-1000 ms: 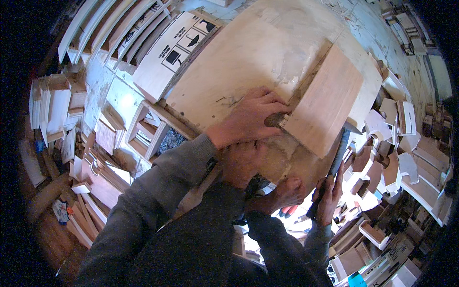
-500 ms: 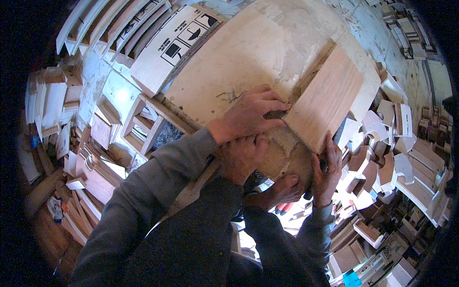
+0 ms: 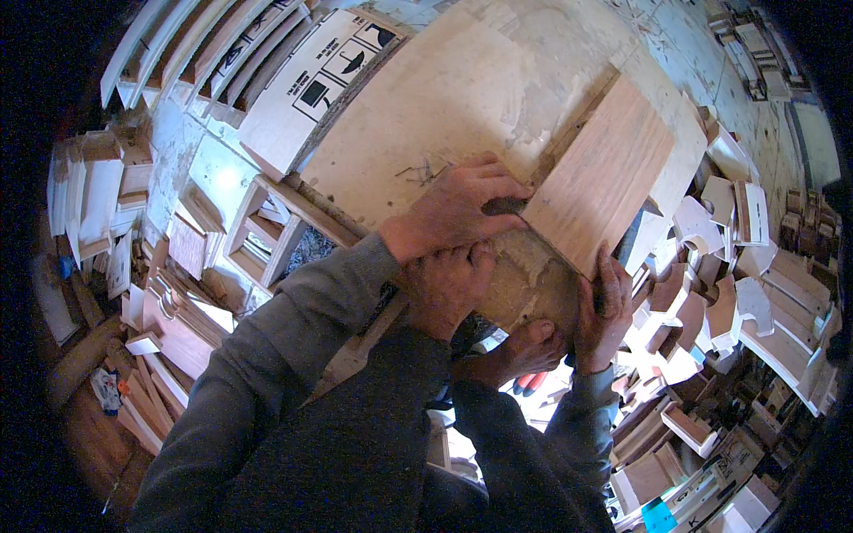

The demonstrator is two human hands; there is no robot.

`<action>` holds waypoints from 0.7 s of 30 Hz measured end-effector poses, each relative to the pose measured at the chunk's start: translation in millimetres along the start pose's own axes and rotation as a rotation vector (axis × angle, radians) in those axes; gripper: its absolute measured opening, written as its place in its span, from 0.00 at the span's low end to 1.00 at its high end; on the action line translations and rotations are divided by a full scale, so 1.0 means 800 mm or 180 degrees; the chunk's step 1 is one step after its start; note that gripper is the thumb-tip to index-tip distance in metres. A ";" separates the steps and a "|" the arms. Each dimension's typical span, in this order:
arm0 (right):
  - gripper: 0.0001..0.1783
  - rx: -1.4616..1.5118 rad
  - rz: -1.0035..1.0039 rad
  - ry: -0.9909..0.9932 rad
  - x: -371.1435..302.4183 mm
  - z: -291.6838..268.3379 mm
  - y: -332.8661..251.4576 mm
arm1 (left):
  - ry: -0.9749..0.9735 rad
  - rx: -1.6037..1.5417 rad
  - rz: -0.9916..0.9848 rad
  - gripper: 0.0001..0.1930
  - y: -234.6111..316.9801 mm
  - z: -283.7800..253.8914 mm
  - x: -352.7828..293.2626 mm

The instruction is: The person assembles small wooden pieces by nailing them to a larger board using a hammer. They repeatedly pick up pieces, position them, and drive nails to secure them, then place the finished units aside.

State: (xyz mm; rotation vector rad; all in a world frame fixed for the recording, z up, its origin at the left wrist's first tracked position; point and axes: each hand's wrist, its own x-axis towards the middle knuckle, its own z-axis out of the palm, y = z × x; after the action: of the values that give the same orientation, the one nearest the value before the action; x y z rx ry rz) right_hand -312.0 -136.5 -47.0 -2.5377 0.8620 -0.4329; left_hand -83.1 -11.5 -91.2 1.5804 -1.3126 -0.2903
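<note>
A flat reddish-brown wooden panel point(image 3: 613, 160) lies at an angle over a large pale plywood board point(image 3: 382, 124). At its left corner my left hand point(image 3: 458, 200) has fingers and thumb closed on the edge. My right hand point(image 3: 606, 311) grips the near corner, fingers on the top face and thumb beside the edge. Both forearms are in grey sleeves. Several loose nails point(image 3: 422, 171) lie on the plywood beside my left hand. Beneath my hands, what look like my bare feet point(image 3: 449, 289) rest by a worn, rounded wooden surface point(image 3: 529, 284).
Stacked wooden parts point(image 3: 204, 44) and a printed white board point(image 3: 311, 84) stand at the far left. An open wooden frame point(image 3: 267, 231) sits left of the plywood. Many cut wood pieces point(image 3: 711, 302) pile up on the right. Something with red ends point(image 3: 530, 384) lies below my feet.
The panel has shifted very slightly left and nearer, with both hands still on it. Otherwise the hands keep almost the same places.
</note>
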 end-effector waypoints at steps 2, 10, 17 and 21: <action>0.30 0.0066 -0.0103 0.0032 -0.001 0.001 0.003 | 0.0100 -0.0110 -0.0036 0.14 0.004 0.000 0.001; 0.28 -0.0015 -0.0138 -0.0052 0.001 -0.001 0.002 | 0.0035 -0.0135 0.0048 0.05 0.008 0.005 0.023; 0.29 0.0111 0.0003 -0.0043 -0.001 -0.003 -0.003 | 0.0341 0.0098 0.0064 0.06 0.014 0.007 0.036; 0.29 0.0185 0.0020 0.0037 0.000 0.000 -0.003 | 0.0361 0.0089 0.0567 0.05 0.016 0.008 0.043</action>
State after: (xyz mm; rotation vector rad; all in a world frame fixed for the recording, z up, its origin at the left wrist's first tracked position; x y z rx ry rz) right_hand -310.8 -135.1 -45.9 -2.4813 0.8490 -0.4644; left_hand -82.4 -42.5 -69.9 1.4698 -1.3630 -0.0712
